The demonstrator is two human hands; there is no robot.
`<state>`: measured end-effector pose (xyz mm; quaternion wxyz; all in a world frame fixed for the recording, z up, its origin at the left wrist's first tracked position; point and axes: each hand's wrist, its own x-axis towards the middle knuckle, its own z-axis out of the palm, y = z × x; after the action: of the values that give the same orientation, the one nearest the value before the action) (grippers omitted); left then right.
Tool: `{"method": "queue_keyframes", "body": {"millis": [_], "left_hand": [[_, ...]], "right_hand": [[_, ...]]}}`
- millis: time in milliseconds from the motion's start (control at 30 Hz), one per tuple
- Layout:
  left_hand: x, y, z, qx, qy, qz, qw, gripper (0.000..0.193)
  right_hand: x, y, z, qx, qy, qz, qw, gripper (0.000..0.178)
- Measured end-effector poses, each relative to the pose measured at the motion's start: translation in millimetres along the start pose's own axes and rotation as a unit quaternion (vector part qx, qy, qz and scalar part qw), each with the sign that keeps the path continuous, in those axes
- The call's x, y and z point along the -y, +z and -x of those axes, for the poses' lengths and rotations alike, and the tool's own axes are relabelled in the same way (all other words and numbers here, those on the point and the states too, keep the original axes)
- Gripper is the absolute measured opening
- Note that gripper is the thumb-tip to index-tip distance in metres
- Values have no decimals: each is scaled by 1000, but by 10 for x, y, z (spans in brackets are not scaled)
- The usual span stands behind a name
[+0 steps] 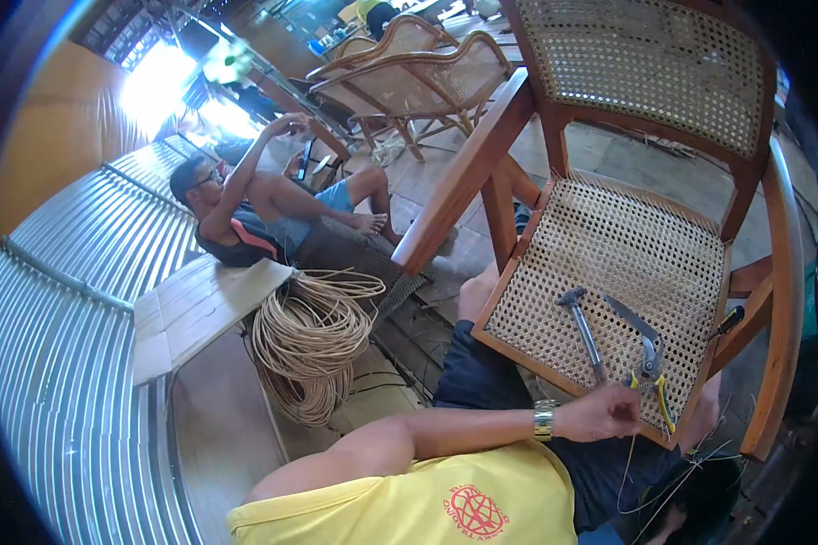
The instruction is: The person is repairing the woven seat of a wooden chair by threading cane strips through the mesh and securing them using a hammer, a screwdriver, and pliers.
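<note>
A wooden armchair [498,331] with a woven cane seat [609,245] and cane back stands tilted against my legs. My left hand [598,413], with a gold watch at the wrist, is over the seat's front edge. Its fingers are pinched on a thin cane strand [627,465] that hangs down. On the seat just beyond the hand lie a hammer [583,331] and long-bladed snips [649,354] with yellow-and-black handles. A black-and-yellow tool handle [729,320] shows at the seat's right edge. My right hand cannot be made out.
To the left, a big coil of rattan cane [314,341] lies beside a cardboard sheet [209,309] and corrugated metal [73,363]. A seated person [273,200] is behind it. Rattan chairs [409,77] stand at the back. Loose strands [691,463] hang at lower right.
</note>
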<state>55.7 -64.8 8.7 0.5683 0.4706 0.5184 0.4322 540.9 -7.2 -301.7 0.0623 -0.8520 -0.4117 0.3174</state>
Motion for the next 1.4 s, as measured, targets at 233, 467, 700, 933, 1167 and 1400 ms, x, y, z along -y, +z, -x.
{"method": "queue_keyframes", "body": {"millis": [233,467,700,933,1167,1400], "left_hand": [[-23,388,-336,61,123,-93,986,17],[321,1555,-773,96,191,-156,964,9],[-329,2205,-1199,229,45,-72,970,13],[-135,2204,-1324,251,164,-7,954,9],[-590,1906,-925,43,453,-136,880,10],[-1399,543,-336,-94,411,-140,896,6]], "right_hand": [[-50,-475,82,-12,16,-123,992,82],[-642,-1733,435,88,-108,-586,798,67],[1318,-1779,2431,-111,-219,-509,825,64],[1670,-2076,2605,-234,-386,-79,889,46],[1703,-1936,2264,-338,-452,18,825,32],[5,-1067,1092,-225,-251,104,936,17]]}}
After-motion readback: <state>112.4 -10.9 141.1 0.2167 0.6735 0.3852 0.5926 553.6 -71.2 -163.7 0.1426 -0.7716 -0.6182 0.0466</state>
